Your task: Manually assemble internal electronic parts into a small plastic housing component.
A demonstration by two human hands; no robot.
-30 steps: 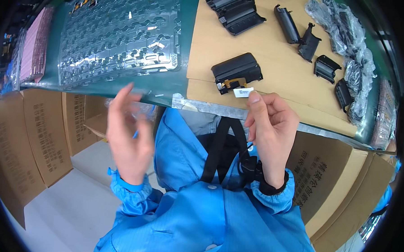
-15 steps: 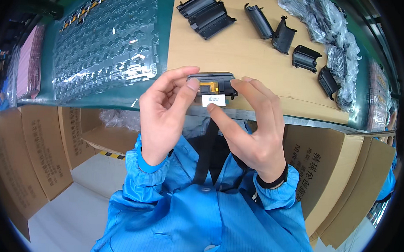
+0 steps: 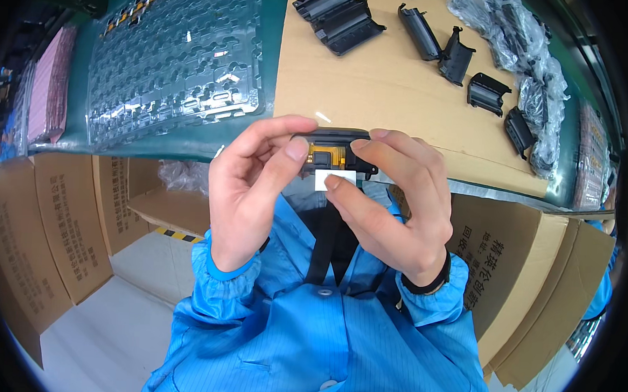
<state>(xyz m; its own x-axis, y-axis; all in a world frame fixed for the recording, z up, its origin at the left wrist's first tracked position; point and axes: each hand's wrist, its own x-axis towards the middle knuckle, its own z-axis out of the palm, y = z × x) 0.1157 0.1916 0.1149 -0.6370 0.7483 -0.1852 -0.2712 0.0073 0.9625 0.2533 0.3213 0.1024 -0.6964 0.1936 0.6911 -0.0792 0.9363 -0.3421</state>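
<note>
Between both hands, just over the table's near edge, is a black plastic housing (image 3: 341,136). An orange flex circuit (image 3: 339,155) with a dark square part lies in its open face. A small white rectangular piece (image 3: 321,181) sticks out below the housing; whether it is joined to the circuit I cannot tell. My left hand (image 3: 244,193) pinches the housing's left end, thumb in front and fingers behind. My right hand (image 3: 415,214) grips the right end with its fingers, while its thumb presses on the white piece.
Several black plastic shells (image 3: 339,22) lie on the tan board (image 3: 401,116), beside crumpled clear plastic bags (image 3: 537,65). A clear moulded tray (image 3: 172,64) is on the green mat at left, with orange flex parts along its far edge. Cardboard boxes (image 3: 511,261) stand below the table.
Both hands have brought the housing slightly nearer to my body. The white piece now looks blank and brighter, and more of the orange circuit shows. The table has shifted in view.
</note>
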